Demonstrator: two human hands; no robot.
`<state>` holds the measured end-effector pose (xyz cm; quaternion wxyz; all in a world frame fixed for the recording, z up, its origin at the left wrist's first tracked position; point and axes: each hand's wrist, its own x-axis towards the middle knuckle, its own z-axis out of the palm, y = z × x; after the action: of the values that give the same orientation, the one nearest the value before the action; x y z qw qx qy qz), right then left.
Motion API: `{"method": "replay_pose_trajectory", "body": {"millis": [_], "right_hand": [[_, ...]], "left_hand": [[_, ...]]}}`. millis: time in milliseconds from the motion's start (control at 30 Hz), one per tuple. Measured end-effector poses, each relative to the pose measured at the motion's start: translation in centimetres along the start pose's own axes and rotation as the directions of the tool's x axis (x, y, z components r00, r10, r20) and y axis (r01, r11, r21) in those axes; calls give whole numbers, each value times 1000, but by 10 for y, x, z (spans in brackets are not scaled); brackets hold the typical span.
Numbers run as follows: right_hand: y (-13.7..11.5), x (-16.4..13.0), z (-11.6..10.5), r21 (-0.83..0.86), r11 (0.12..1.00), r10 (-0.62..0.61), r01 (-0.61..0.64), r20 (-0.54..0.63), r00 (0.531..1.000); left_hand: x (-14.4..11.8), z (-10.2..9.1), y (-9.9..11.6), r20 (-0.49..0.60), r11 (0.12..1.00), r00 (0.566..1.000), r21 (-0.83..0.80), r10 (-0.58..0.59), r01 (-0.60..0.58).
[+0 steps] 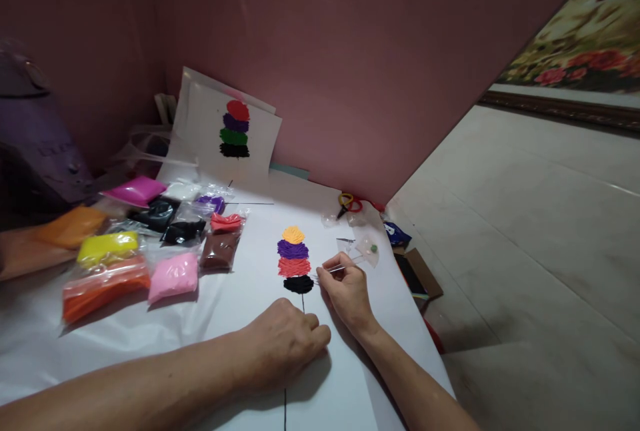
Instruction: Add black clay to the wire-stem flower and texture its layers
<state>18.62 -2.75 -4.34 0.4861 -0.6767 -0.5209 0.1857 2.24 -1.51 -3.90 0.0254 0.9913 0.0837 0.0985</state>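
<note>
On a white sheet (pixel 340 364) is a stack of textured clay layers: yellow (pixel 293 235), purple (pixel 293 249), coral (pixel 294 266) and black (pixel 299 284), with a dark line below. My right hand (pixel 349 291) pinches a slender pale tool (pixel 345 264), its tip by the right edge of the black layer; the tool's exact kind is unclear. My left hand (pixel 287 341) rests on the sheet below the stack, fingers curled in, hiding part of the line. Whatever those fingers may hold is out of sight.
Left lie bags of clay: orange (pixel 106 289), pink (pixel 174 276), brown (pixel 219 250), others. A second sheet (pixel 260 144) with a similar stack leans on the pink wall. Scissors (pixel 346 204) lie at the back. Another person's arm (pixel 23 251) reaches in from the left.
</note>
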Motion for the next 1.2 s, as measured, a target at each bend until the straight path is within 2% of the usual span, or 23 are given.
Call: {"method": "replay_pose_trajectory", "body": {"millis": [100,167,300,367,467,700,967,1200], "right_hand": [[0,0,0,-53,999,-12,12,5,1000],[0,0,0,-25,1000,10,-11,-9,1000],[-2,4,0,215,956,188,-199,71,980],[-5,5,1,298,922,214,-248,140,967],[-9,4,3,293,930,172,-222,186,967],[-5,0,7,219,965,118,-146,137,984],[1,2,9,190,975,92,-119,149,985],[-6,0,7,15,998,62,-64,131,989]], "left_hand": [[0,0,0,-9,1000,1000,-1,3,-3],[0,1,0,-24,1000,1000,-2,4,-4],[0,2,-1,-29,1000,1000,7,11,-11],[0,2,-1,-30,1000,999,6,10,-10],[0,2,-1,-45,1000,999,4,6,-6],[0,5,0,-38,1000,999,17,10,-10],[-1,5,0,-39,1000,999,5,13,-13],[-1,7,0,-81,1000,997,-1,15,-15]]}}
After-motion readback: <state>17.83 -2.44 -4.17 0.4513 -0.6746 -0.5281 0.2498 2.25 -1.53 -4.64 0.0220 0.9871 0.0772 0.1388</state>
